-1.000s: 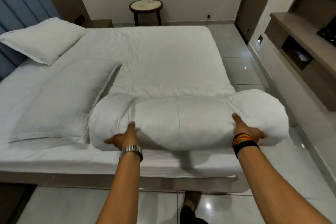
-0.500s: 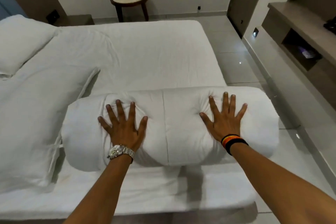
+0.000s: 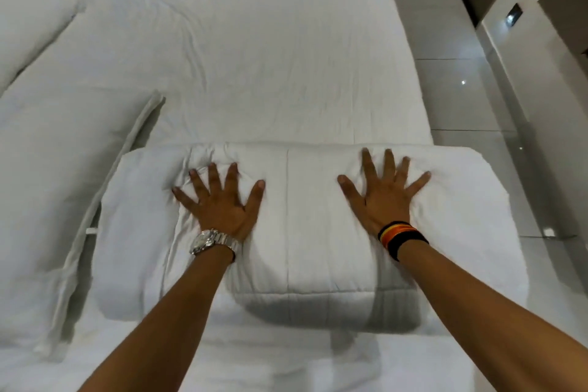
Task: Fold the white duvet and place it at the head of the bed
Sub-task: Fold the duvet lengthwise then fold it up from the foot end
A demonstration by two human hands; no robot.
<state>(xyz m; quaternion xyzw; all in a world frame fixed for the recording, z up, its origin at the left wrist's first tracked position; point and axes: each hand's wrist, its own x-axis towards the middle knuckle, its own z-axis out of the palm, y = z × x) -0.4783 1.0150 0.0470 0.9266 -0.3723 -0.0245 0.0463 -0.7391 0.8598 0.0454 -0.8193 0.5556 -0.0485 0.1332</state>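
Duvet, folded into a thick white bundle, lies across the near edge of the bed, no longer gripped at its ends as a second ago: left hand and right hand now press flat on top, fingers spread apart, holding nothing. Folding looks done; the carry to the head of the bed, by the pillow at left, remains. Grey tiled floor lies right of the bed.

bedroom, white bed, pillows, tiled floor
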